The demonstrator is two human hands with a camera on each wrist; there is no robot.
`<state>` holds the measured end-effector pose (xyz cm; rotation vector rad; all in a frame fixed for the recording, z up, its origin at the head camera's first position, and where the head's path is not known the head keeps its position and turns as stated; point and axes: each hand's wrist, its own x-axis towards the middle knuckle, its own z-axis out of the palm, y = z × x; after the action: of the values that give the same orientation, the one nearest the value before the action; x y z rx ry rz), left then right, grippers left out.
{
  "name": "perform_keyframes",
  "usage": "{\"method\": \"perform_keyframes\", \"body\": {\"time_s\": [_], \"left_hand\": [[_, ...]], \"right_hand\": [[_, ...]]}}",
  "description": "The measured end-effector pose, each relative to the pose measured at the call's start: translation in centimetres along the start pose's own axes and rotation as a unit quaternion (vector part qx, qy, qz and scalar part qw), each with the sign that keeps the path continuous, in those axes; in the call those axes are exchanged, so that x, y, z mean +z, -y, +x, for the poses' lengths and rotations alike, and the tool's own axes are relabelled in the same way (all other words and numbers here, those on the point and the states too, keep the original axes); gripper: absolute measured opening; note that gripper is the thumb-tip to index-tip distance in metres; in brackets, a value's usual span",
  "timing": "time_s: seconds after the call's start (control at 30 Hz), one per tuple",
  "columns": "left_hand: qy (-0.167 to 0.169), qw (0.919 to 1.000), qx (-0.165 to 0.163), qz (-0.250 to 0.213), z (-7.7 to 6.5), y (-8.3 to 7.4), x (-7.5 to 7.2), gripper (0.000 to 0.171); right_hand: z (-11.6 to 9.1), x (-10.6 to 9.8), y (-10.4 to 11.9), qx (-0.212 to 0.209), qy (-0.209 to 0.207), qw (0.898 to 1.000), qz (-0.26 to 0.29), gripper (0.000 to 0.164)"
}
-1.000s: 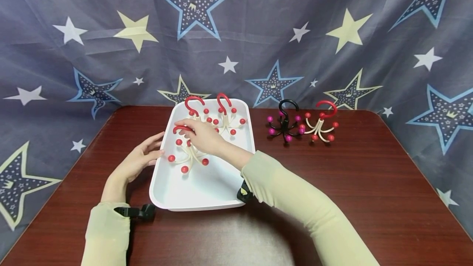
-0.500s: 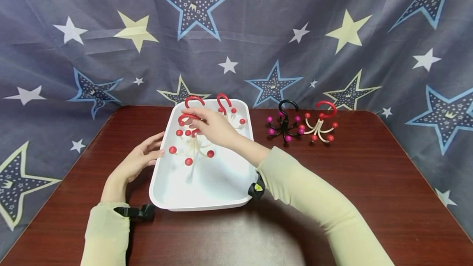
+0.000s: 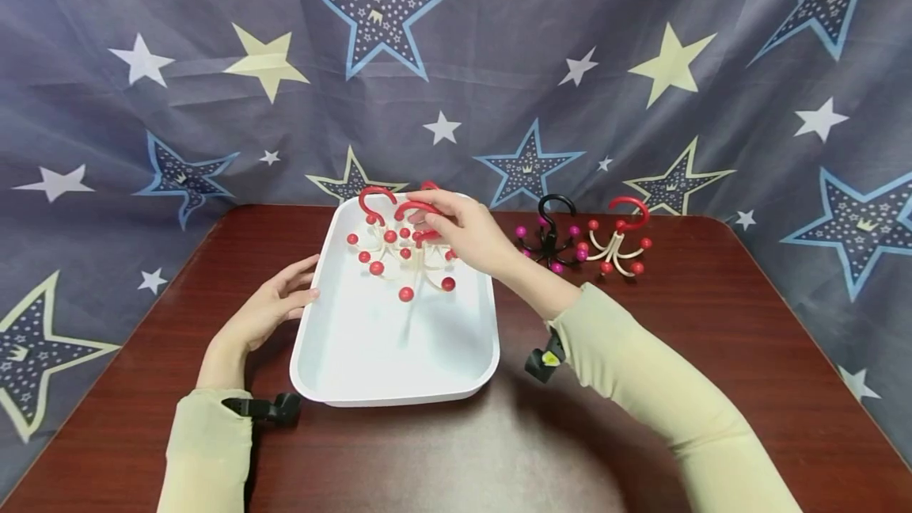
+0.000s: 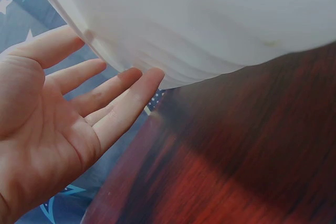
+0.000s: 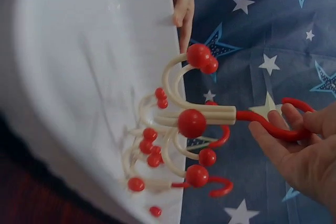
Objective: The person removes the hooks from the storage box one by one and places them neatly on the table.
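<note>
My right hand (image 3: 479, 234) holds a claw hanger (image 5: 210, 115) by its red hook, raised over the white tray (image 3: 370, 359). Cream arms tipped with red balls spread below that hook, and the right wrist view shows the fingers curled round it. Two similar hangers stand in the far part of the tray. The left one shows its red hook (image 3: 378, 196); the other is mostly hidden behind my right hand. Against the tray's left side rests my left hand (image 3: 265, 305), fingertips touching the wall with the fingers extended, as the left wrist view also shows.
Right of the tray, a black claw hanger (image 3: 549, 240) with magenta balls stands beside a cream one with a red hook (image 3: 630, 208). Both are on the brown wooden table (image 3: 712, 355). A star-patterned cloth (image 3: 456, 46) hangs behind the table's far edge.
My right hand has lifted the claw hanger and carried it right and toward the back of the tray. The left hand has kept its place at the tray's side.
</note>
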<state>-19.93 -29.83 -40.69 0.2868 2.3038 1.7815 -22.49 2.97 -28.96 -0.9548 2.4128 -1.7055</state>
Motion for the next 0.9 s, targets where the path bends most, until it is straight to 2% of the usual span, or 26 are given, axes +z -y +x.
{"method": "perform_keyframes", "body": {"time_s": [0.27, 0.4, 0.67, 0.9], "left_hand": [[0.000, 1.0000, 0.001, -0.001, 0.0, 0.0, 0.1, 0.066], [0.001, 1.0000, 0.002, 0.000, 0.0, 0.1, 0.1, 0.065], [-0.002, 1.0000, 0.002, -0.001, 0.1, 0.1, 0.2, 0.065], [0.000, 1.0000, 0.000, -0.003, 0.1, 0.1, 0.1, 0.065]], "right_hand": [[-2.1, -3.5, -0.8, -0.030, -0.030, 0.999, 0.033, 0.032], [-3.1, -5.2, -0.9, -0.030, -0.036, 0.998, 0.048, 0.033], [-5.1, -8.0, -1.5, -0.020, -0.052, 0.998, 0.023, 0.033], [-6.7, -9.5, -2.4, -0.002, -0.040, 0.999, 0.008, 0.033]]}}
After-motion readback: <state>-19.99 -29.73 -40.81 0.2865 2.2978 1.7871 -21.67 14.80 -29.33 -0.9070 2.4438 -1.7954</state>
